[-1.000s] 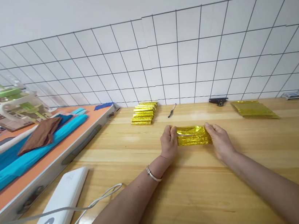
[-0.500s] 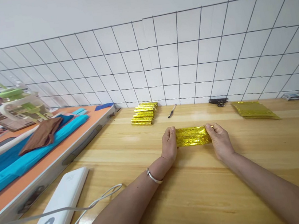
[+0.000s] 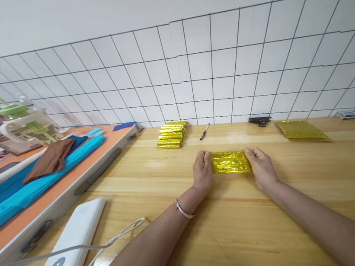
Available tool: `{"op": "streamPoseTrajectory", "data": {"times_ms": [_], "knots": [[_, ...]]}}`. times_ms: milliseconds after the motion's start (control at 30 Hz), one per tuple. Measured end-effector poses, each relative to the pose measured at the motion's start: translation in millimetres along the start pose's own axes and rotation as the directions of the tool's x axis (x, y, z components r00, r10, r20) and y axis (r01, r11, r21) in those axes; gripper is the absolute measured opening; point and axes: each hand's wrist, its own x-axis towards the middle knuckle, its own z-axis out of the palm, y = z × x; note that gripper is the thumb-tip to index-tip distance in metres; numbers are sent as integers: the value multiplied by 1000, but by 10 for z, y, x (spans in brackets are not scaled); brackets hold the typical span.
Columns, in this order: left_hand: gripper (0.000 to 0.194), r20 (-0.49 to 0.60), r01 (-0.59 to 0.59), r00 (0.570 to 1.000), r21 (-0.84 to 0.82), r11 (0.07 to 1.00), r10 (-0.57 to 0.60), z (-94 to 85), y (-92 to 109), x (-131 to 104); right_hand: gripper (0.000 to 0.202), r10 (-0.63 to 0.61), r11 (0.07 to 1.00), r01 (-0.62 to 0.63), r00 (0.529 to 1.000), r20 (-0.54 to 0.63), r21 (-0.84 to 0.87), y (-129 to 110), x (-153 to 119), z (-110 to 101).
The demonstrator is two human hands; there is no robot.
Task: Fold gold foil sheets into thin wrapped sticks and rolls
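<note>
A crinkled sheet of shiny gold foil [image 3: 230, 162] is stretched between my two hands, just over the wooden table. My left hand [image 3: 202, 169] is closed on its left end, with the thumb on top. The right end is pinched by my right hand [image 3: 260, 165], thumb also uppermost. Beyond my left hand lies a row of folded gold foil strips [image 3: 171, 135]. To the right, a flat stack of gold foil sheets [image 3: 302, 131] rests on the table.
A pen [image 3: 205, 132] and a black clip [image 3: 260, 121] lie near the gridded wall. At left are a white power bank [image 3: 70, 243] with a cable, and an orange-topped board [image 3: 112, 136] carrying blue and brown crepe paper [image 3: 50, 160] and a green-lidded bottle [image 3: 14, 111].
The foil between my hands now looks flatter and slightly narrower across, its lengthwise crease less marked. My left hand has shifted a little to the right.
</note>
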Motion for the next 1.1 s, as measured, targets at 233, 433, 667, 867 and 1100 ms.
{"op": "streamPoseTrajectory", "data": {"times_ms": [233,433,667,867,1100], "knots": [[30,-6,-24,1000,15,1000,24,-13,-3,-4,31,20,1000,-20,1000,17,9,1,-13,-2],[33,7,-65,998,-31,997,66,-1,-8,-2,31,108,989,-113,993,57,96,18,-11,5],[33,-8,-38,999,-71,997,38,5,-12,9,27,33,990,-41,998,56,138,-98,-35,33],[28,-6,-9,1000,-66,998,8,12,-3,-1,26,-30,999,30,1000,10,18,-74,15,1],[31,11,20,1000,-33,999,-19,30,-2,-5,25,-83,994,84,996,25,-65,-61,12,-11]]}}
